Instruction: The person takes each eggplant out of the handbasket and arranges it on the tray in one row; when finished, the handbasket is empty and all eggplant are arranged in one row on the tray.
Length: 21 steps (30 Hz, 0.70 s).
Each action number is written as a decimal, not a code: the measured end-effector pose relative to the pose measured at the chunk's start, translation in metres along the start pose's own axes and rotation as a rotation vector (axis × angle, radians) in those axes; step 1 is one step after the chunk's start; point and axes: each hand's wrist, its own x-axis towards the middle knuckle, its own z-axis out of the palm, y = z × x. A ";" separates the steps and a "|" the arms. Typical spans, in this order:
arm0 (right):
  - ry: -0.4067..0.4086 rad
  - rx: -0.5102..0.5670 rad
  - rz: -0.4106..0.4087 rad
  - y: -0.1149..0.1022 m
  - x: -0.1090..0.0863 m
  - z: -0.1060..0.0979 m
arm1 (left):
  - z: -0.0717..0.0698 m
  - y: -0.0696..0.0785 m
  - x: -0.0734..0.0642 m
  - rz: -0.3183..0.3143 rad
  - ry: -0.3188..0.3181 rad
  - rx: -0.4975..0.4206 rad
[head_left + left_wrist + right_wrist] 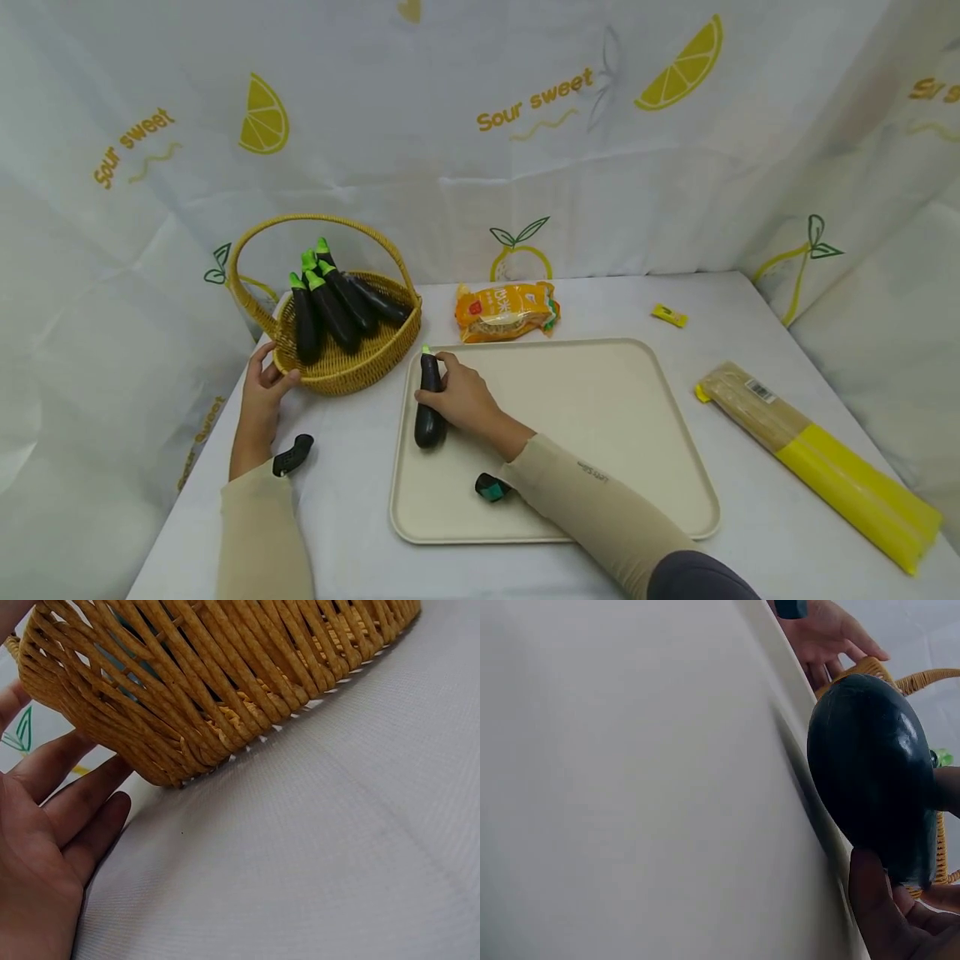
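In the head view my right hand (465, 398) holds a dark eggplant (429, 425) with a green stem, thumb on one side and fingers on the other. It is over the left part of a beige tray (555, 533). The right wrist view shows the rounded end of the eggplant (870, 765) close up. At the left my left hand (262, 396) holds the near left side of a wicker basket (375, 371), its fingers against the woven wall (150, 742). Several more eggplants (333, 312) lean inside the basket, stems toward the back.
Behind the tray lies an orange food packet (506, 311). A small yellow packet (670, 315) is at the back right. To the right of the tray lies a long yellow pack of noodles (821, 467). The basket's tall handle (318, 218) arches over its opening.
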 end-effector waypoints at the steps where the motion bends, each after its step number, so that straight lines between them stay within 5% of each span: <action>1: -0.005 -0.010 0.004 -0.001 0.001 0.000 | 0.000 0.001 0.000 0.002 0.000 -0.005; 15: -0.010 -0.102 0.024 -0.012 0.006 -0.005 | -0.005 -0.004 0.006 0.009 0.013 -0.001; 21: -0.007 -0.190 -0.084 -0.042 0.026 -0.021 | -0.002 -0.007 0.006 -0.009 0.025 -0.036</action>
